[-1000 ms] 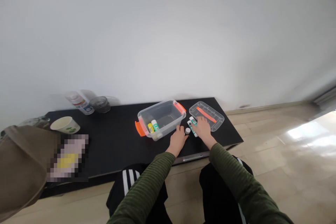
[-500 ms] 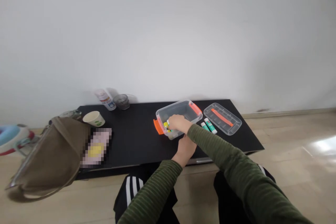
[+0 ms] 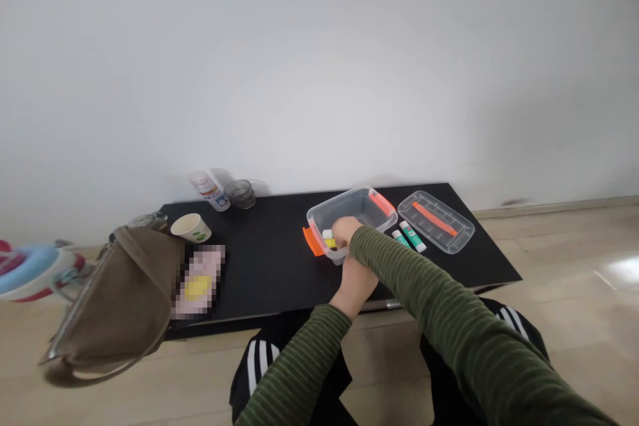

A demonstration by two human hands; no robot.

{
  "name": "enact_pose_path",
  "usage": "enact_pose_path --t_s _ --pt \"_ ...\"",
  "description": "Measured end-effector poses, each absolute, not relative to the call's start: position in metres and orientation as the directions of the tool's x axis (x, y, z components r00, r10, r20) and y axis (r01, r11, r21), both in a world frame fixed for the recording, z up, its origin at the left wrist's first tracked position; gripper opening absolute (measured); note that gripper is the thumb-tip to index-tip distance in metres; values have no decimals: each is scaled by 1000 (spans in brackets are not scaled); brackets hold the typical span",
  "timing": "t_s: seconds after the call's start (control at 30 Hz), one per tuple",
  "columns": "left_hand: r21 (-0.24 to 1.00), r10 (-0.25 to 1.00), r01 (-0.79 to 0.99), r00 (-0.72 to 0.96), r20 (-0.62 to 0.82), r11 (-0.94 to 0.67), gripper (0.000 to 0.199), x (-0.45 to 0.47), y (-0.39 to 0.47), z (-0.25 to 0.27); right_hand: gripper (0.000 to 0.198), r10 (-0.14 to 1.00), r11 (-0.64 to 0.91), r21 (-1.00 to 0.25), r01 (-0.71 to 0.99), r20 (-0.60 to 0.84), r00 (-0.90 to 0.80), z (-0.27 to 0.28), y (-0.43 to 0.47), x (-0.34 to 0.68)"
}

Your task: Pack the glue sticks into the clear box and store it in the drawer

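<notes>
My right hand reaches into a clear plastic box with orange latches. Its fingers are curled beside yellow-and-white sticks lying at the box's left end; whatever they grip is hidden. Underneath the right forearm, my left hand is at the near side of the box, its fingers out of sight. Just right of the box lie two green-and-white glue sticks, one partly covered by my right sleeve. The clear lid, with an orange handle, rests flat farther right.
The black table stands against a white wall. On its left are a paper cup, a spray can, a dark glass and a blurred pink item. A brown bag hangs over the left end.
My right hand has shifted slightly toward the near side inside the box, and its fingers curl more. The whole view has moved a little, so everything appears farther right.
</notes>
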State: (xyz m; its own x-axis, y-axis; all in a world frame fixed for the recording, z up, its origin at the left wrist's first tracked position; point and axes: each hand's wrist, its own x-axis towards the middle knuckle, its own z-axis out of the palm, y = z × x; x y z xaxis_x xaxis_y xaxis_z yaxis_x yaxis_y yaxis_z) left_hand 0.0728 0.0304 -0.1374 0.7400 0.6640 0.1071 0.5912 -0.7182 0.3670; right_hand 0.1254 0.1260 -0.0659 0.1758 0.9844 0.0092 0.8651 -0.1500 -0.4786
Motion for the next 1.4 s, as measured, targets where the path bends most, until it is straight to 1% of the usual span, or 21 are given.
enact_pose_path --t_s 0.07,0.1,0.13,0.2,0.27,0.3,0.37,0.4,0.43,0.47,0.57,0.6,0.7,0.83,0.9,1.07,1.13,1.2,1.3,1.37,1.4 --pt "412 696 604 709 113 -682 37 72 31 -131 31 987 -144 -366 920 -115 109 -56 122 137" --pt "458 716 602 688 116 -653 36 72 31 -129 39 988 -120 -317 941 -128 83 -50 115 145" --pt "525 734 585 669 118 -618 36 73 32 -127 47 993 -100 -290 952 -87 78 -44 106 154" --pt "710 755 481 646 108 -514 33 76 34 -125 55 990 -88 -280 956 77 114 -33 81 175" --pt "894 782 329 622 37 -304 31 82 37 -125 56 969 -98 -302 948 189 160 -30 48 196" --pt "950 787 263 616 -32 -166 36 85 38 -124 56 965 -101 -323 941 197 171 -33 31 205" --pt "974 766 209 612 -197 83 58 92 38 -124 56 976 -99 -352 931 149 160 -46 -2 222" --pt "964 750 220 611 -254 147 67 94 36 -124 55 982 -97 -358 929 117 147 -56 -15 228" --pt "957 742 247 612 -274 149 71 95 33 -124 53 986 -100 -362 927 88 141 -66 -27 233" --pt "954 745 286 616 -256 91 71 94 29 -124 51 989 -107 -369 923 59 138 -76 -36 236" --pt "890 769 396 633 -87 -226 49 92 14 -122 47 990 -139 -402 905 -26 141 -100 -54 240" --pt "857 777 423 628 -43 -295 43 91 10 -121 47 989 -145 -412 900 -52 135 -104 -57 240" --pt "797 808 491 590 -6 -352 39 94 4 -115 53 985 -163 -382 910 -112 130 -109 -65 238" --pt "689 759 566 650 -35 -453 24 102 8 -108 59 974 -203 -283 938 -153 165 -104 -73 241" --pt "673 763 582 645 -41 -456 23 105 9 -107 53 979 -192 -258 947 -117 167 -101 -75 243" --pt "739 807 550 590 -13 -389 26 108 4 -111 37 982 -182 -202 962 8 187 -94 -77 242" --pt "755 822 551 569 -27 -356 28 108 2 -112 37 983 -178 -205 962 -1 182 -92 -77 240" --pt "749 832 569 553 -44 -339 29 106 3 -111 42 984 -179 -225 958 -63 169 -90 -77 242" --pt "690 859 623 512 -5 -368 29 97 9 -104 52 960 -260 -254 932 -174 220 -88 -75 260" --pt "593 867 686 497 42 -422 32 91 13 -101 53 914 -400 -273 875 -195 357 -89 -72 281" --pt "521 858 720 512 48 -459 34 89 14 -102 53 877 -480 -290 828 -190 441 -91 -69 292"
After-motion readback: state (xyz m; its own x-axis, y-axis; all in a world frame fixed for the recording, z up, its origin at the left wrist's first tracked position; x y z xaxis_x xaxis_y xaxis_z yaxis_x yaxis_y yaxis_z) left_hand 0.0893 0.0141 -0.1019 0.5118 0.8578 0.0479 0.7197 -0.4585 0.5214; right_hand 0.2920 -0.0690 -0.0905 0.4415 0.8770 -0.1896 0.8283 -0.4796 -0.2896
